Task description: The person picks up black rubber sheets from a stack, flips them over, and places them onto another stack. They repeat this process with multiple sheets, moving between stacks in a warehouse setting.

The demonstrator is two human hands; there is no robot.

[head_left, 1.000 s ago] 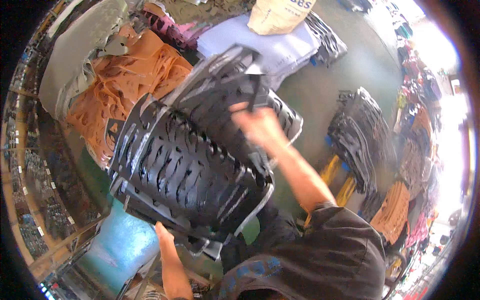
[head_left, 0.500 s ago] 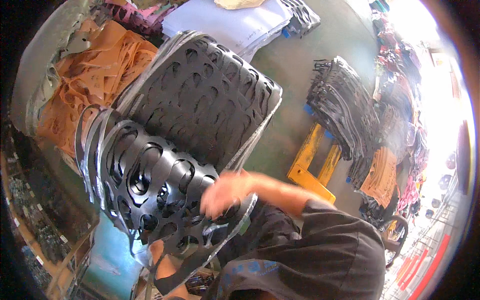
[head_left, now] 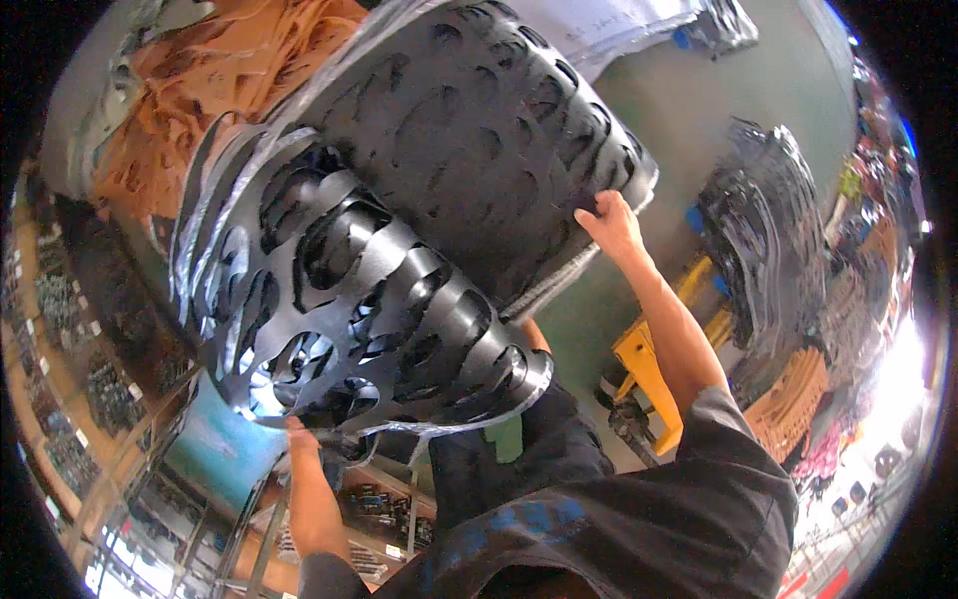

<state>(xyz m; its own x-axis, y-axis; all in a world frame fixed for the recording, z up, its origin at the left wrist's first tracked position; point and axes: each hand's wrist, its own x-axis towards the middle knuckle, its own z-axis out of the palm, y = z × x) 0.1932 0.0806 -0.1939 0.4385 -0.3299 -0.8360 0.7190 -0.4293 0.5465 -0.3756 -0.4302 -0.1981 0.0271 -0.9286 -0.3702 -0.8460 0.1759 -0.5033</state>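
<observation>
A thick stack of black sheets (head_left: 439, 140), punched through with oval holes, fills the upper middle. Several sheets of the same kind, the loose cut-out sheets (head_left: 349, 270), curl and drape over its near left side. My left hand (head_left: 297, 435) is at their lower edge, gripping it, with its fingers largely hidden by the material. Over at the stack's right edge, near the corner, my right hand (head_left: 611, 222) is open, thumb and forefinger apart, with nothing visible between them.
Orange cut-out sheets (head_left: 220, 80) lie heaped at the upper left, white sheets (head_left: 619, 25) at the top. To the right are a yellow pallet jack (head_left: 649, 369) and another black stack (head_left: 763, 230). Shelving with small parts (head_left: 110, 379) lines the left side.
My right hand has moved from the draped sheets up and right to the stack's edge. The draped sheets now bulge in a larger roll. The view has shifted.
</observation>
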